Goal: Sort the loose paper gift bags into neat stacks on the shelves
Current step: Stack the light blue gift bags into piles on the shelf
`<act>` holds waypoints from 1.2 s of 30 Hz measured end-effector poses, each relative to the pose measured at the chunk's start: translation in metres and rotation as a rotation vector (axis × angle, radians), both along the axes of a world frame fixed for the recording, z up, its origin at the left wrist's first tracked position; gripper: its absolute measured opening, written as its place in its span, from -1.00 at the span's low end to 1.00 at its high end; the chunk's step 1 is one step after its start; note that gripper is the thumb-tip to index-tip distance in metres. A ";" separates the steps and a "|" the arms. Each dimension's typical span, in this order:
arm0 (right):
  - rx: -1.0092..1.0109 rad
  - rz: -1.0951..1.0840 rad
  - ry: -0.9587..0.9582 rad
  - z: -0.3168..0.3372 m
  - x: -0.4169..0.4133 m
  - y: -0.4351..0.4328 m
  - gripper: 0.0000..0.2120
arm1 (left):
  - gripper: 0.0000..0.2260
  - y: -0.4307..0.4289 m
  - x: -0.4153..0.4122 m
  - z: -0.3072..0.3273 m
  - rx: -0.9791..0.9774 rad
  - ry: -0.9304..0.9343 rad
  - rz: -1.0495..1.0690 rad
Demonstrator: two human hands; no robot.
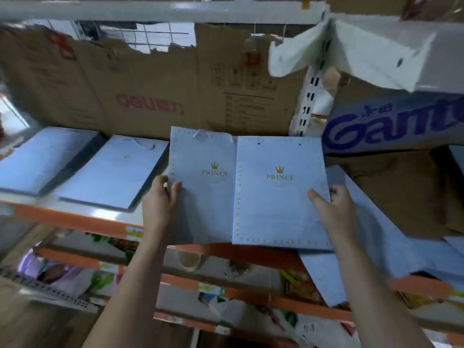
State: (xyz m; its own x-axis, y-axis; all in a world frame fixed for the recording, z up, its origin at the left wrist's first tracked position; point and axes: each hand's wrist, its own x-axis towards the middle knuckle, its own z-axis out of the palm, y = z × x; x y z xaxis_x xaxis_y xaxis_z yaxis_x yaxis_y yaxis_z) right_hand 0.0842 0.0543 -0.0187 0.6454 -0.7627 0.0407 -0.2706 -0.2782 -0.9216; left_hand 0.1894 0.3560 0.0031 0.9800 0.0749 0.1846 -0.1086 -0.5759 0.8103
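Soft, even indoor light with a cool bluish cast, and no hard shadows. Brighter light shows through the torn top of the far cardboard box (140,79). The picture is smeared throughout, worst at the edges, where the orange shelf rail (75,221) bends with wide-angle distortion. The gold print on the right gift bag (280,192) is readable but soft.

Orange-edged shelf (75,221), flat pale-blue gift bags (278,192) side by side, cardboard box (150,91) behind
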 end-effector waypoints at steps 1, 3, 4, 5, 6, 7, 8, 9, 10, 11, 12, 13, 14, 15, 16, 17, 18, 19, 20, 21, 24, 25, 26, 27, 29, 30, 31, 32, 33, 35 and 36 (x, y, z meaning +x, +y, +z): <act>0.010 0.002 0.005 -0.002 0.007 0.010 -0.70 | -0.74 0.011 0.005 -0.001 0.000 -0.001 0.010; 0.005 0.004 0.011 -0.004 0.018 0.021 -0.72 | -0.76 0.026 0.013 -0.004 -0.005 0.016 0.031; -0.005 0.006 0.009 -0.004 0.024 0.023 -0.72 | -0.76 0.031 0.016 -0.006 -0.015 0.031 0.039; -0.012 0.007 0.004 -0.003 0.029 0.024 -0.71 | -0.75 0.036 0.019 -0.008 -0.020 0.041 0.044; -0.013 0.007 -0.005 -0.003 0.035 0.024 -0.70 | -0.75 0.040 0.022 -0.011 -0.015 0.040 0.048; -0.005 0.010 -0.017 -0.004 0.041 0.024 -0.70 | -0.75 0.043 0.025 -0.013 -0.010 0.032 0.052; 0.008 0.014 -0.029 -0.005 0.047 0.024 -0.70 | -0.75 0.046 0.029 -0.017 -0.005 0.024 0.057; 0.026 0.020 -0.042 -0.006 0.052 0.024 -0.72 | -0.75 0.048 0.033 -0.019 -0.006 0.027 0.064; 0.040 0.025 -0.054 -0.007 0.057 0.025 -0.74 | -0.74 0.050 0.036 -0.021 -0.006 0.038 0.075; 0.052 0.028 -0.068 -0.007 0.062 0.027 -0.76 | -0.74 0.051 0.039 -0.022 -0.008 0.052 0.082; 0.062 0.030 -0.082 -0.007 0.066 0.029 -0.76 | -0.74 0.052 0.041 -0.022 -0.014 0.061 0.083; 0.070 0.034 -0.089 -0.008 0.071 0.031 -0.75 | -0.74 0.055 0.043 -0.023 -0.029 0.065 0.088; 0.078 0.036 -0.095 -0.008 0.075 0.034 -0.74 | -0.75 0.057 0.044 -0.023 -0.049 0.064 0.092; 0.089 0.040 -0.102 -0.008 0.077 0.037 -0.73 | -0.75 0.060 0.046 -0.024 -0.072 0.067 0.098; 0.101 0.045 -0.111 -0.009 0.081 0.040 -0.74 | -0.74 0.064 0.048 -0.024 -0.085 0.069 0.108; 0.104 0.057 -0.119 -0.010 0.084 0.044 -0.75 | -0.73 0.068 0.049 -0.024 -0.088 0.069 0.122; 0.101 0.066 -0.120 -0.010 0.086 0.048 -0.75 | -0.71 0.073 0.051 -0.025 -0.081 0.069 0.139; 0.095 0.078 -0.122 -0.011 0.090 0.054 -0.74 | -0.69 0.077 0.053 -0.025 -0.078 0.071 0.155; 0.089 0.089 -0.123 -0.011 0.093 0.060 -0.74 | -0.68 0.082 0.055 -0.024 -0.078 0.077 0.167; 0.082 0.105 -0.128 -0.011 0.097 0.067 -0.74 | -0.68 0.087 0.057 -0.024 -0.084 0.086 0.169; 0.101 0.134 -0.126 -0.011 0.112 0.092 -0.73 | -0.67 0.110 0.071 -0.022 -0.104 0.103 0.159; 0.103 0.136 -0.123 -0.011 0.117 0.101 -0.73 | -0.65 0.119 0.077 -0.021 -0.100 0.107 0.148; 0.097 0.131 -0.119 -0.012 0.123 0.111 -0.73 | -0.64 0.129 0.083 -0.019 -0.092 0.107 0.137; 0.084 0.128 -0.114 -0.013 0.128 0.122 -0.73 | -0.63 0.140 0.093 -0.021 -0.079 0.105 0.120; 0.067 0.108 -0.085 -0.015 0.137 0.145 -0.72 | -0.63 0.164 0.111 -0.020 -0.049 0.100 0.090; 0.060 0.096 -0.077 -0.015 0.141 0.159 -0.71 | -0.64 0.177 0.120 -0.018 -0.033 0.091 0.074; 0.056 0.086 -0.070 -0.017 0.145 0.172 -0.71 | -0.64 0.191 0.131 -0.018 -0.014 0.090 0.056; 0.055 0.076 -0.064 -0.019 0.149 0.185 -0.70 | -0.64 0.204 0.140 -0.017 0.003 0.093 0.039; 0.064 0.069 -0.056 -0.022 0.153 0.197 -0.70 | -0.62 0.217 0.151 -0.019 0.014 0.101 0.021; 0.091 0.040 -0.043 -0.029 0.162 0.220 -0.70 | -0.61 0.243 0.177 -0.024 0.036 0.115 -0.016; 0.100 0.018 -0.038 -0.032 0.167 0.231 -0.71 | -0.62 0.254 0.190 -0.026 0.051 0.113 -0.033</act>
